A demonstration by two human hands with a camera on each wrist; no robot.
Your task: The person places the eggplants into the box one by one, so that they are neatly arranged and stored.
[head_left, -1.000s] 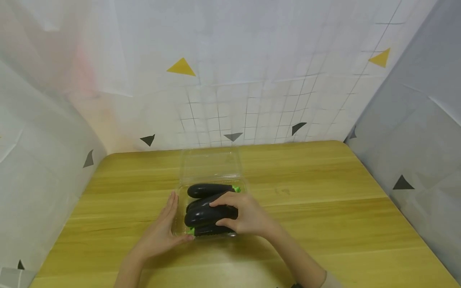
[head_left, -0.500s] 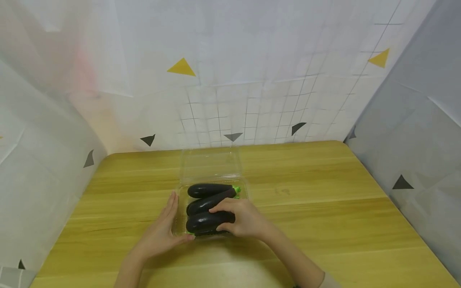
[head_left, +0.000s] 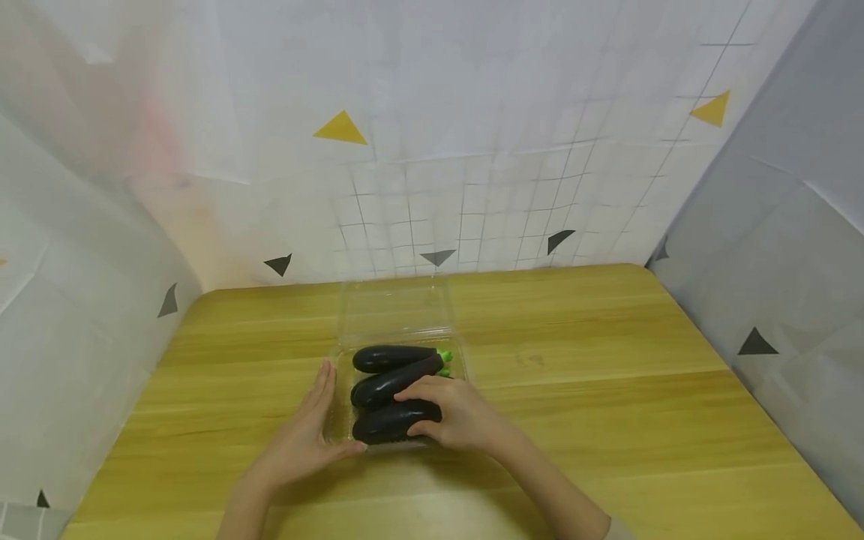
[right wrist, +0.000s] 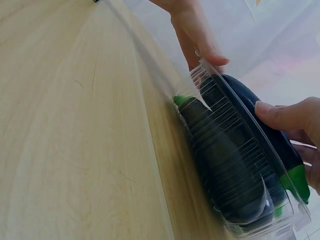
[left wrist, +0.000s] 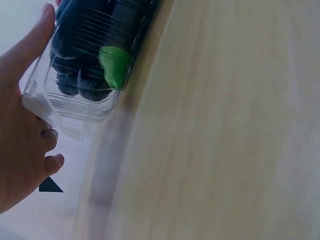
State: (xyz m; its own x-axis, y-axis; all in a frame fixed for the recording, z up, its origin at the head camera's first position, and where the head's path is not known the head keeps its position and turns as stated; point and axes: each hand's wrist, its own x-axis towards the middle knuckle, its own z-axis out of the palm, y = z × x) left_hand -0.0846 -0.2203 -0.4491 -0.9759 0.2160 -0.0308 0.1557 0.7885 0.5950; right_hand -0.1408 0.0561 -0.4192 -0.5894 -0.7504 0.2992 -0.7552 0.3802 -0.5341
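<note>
A clear plastic clamshell box (head_left: 331, 427) stands on the table with its lid tipped back, holding several dark eggplants with green stem ends. My right hand (head_left: 462, 416) grips the front upper eggplant (head_left: 391, 422) from above, thumb on the near side and fingers on the far side. Its green stem end (right wrist: 298, 184) shows at the box's edge in the right wrist view. Behind it lie a slanted eggplant (head_left: 388, 384) and a rear eggplant (head_left: 391, 358). My left hand (head_left: 300, 439) rests spread against the box's left side, thumb at the front corner. Lower eggplants (right wrist: 220, 160) show through the box wall.
The transparent lid (head_left: 394, 307) lies open toward the back of the wood-grain table (head_left: 580, 390). White sheeting (head_left: 472, 112) with grid lines and coloured triangles rises behind the table and along both sides.
My right hand has lowered the gripped eggplant slightly toward the front of the box, uncovering the slanted eggplant and its stem. The left hand stays in place.
</note>
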